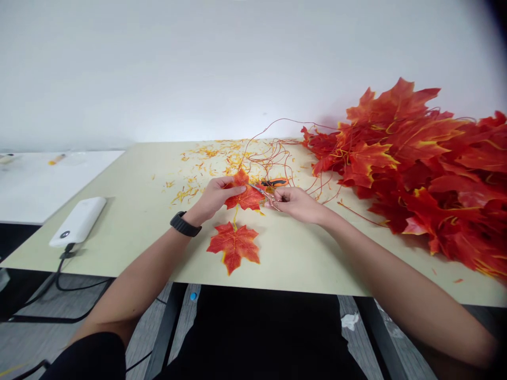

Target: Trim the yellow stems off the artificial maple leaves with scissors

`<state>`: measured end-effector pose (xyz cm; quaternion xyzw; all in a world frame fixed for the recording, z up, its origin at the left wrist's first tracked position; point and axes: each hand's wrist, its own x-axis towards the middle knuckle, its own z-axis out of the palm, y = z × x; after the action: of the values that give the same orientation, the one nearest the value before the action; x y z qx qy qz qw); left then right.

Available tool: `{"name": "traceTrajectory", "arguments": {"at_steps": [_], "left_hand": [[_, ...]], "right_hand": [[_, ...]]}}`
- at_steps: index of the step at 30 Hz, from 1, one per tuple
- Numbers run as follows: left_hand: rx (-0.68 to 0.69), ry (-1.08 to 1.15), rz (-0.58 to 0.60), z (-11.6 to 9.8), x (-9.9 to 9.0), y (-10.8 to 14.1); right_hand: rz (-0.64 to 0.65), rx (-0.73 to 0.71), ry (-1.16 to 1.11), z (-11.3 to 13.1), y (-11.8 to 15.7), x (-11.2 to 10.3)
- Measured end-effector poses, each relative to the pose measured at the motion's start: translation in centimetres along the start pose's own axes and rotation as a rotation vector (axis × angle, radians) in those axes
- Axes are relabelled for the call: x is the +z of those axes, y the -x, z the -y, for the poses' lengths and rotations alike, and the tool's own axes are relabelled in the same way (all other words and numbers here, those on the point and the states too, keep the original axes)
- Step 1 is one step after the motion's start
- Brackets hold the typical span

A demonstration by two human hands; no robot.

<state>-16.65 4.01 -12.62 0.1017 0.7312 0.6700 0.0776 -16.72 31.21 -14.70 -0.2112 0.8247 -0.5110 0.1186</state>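
Note:
Pinched between the thumb and fingers of my left hand (216, 199) is a red-orange artificial maple leaf (249, 197). My right hand (297, 203) grips a small pair of scissors (261, 191), whose blades point left and lie at the leaf's upper right part. Whether the blades are apart is too small to tell. A yellow stem links the held leaf to a second maple leaf (234, 246), which is nearer the table's front edge. Just beyond the scissors lies a tool with orange and black handles (276, 182).
A large heap of red maple leaves (415, 158) covers the table's right side, trailing thin reddish stems (277, 153). Yellow-orange clippings (190, 187) are scattered behind my hands. A white power bank (79, 221) with a black cable sits at the left, and a white wall stands behind.

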Motion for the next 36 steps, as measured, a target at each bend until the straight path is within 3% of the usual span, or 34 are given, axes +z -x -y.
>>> {"name": "traceTrajectory", "arguments": {"at_steps": [22,36], "left_hand": [[-0.037,0.083,-0.014,-0.1,0.3,0.1],[-0.006,0.150,0.056,-0.2,0.4,0.2]], "right_hand": [[-0.070,-0.024,0.003,-0.2,-0.3,0.9],[-0.095,-0.061,0.014,-0.1,-0.1,1.6]]}}
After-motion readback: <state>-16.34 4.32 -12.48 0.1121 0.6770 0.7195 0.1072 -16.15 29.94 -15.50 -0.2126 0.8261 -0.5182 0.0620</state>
